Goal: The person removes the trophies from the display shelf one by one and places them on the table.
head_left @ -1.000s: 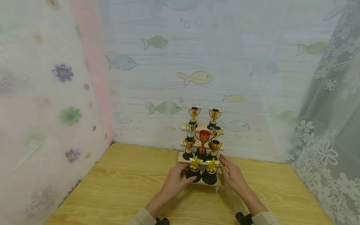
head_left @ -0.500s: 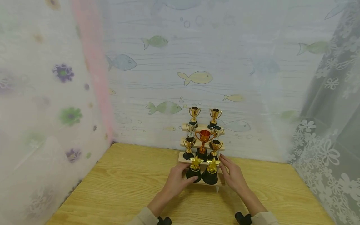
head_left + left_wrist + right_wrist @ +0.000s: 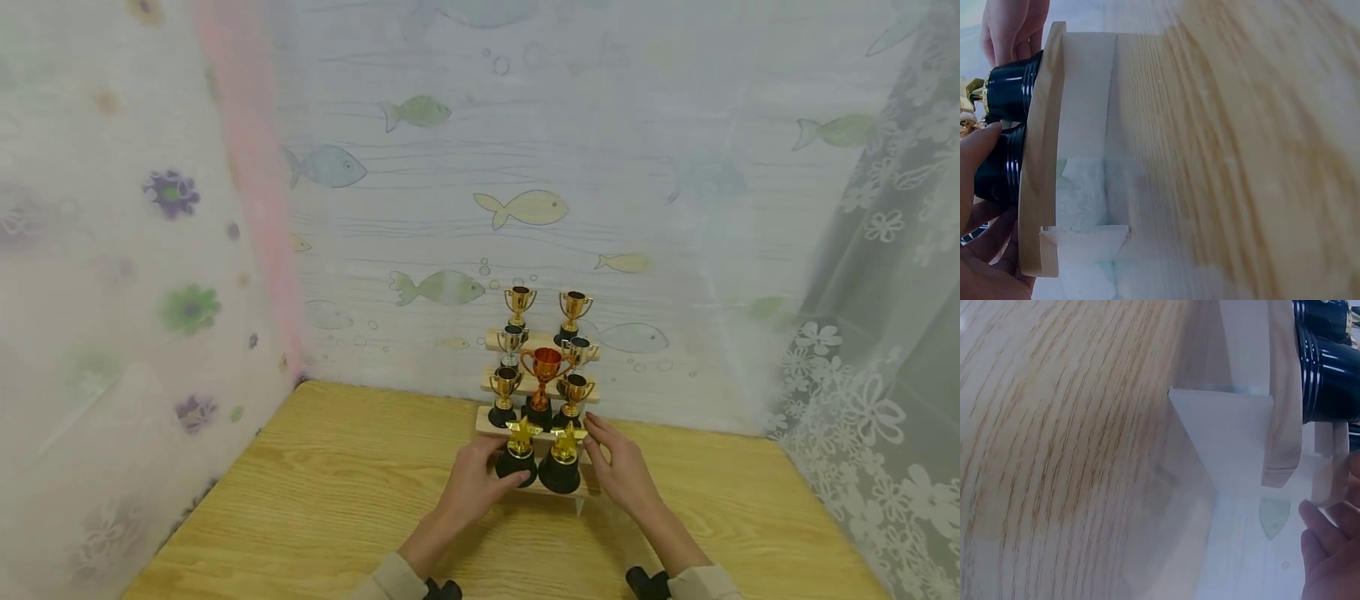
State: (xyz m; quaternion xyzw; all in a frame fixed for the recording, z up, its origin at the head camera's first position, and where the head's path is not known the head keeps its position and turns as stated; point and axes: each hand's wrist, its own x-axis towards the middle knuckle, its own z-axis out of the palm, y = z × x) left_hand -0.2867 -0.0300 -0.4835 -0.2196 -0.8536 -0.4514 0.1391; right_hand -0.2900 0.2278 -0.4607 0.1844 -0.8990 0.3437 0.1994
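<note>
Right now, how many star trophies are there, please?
2, on the front shelf: the left star trophy, gripped by the left hand, and the right star trophy beside it.

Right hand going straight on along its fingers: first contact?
Probably the right end of the second-lowest wooden shelf; the right hand is close beside it, possibly already touching, but depth is unclear.

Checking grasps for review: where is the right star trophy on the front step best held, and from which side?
Probably round the black base of the right star trophy, from the front right: it is thick, round and upright, and the left star trophy stands close by.
</note>
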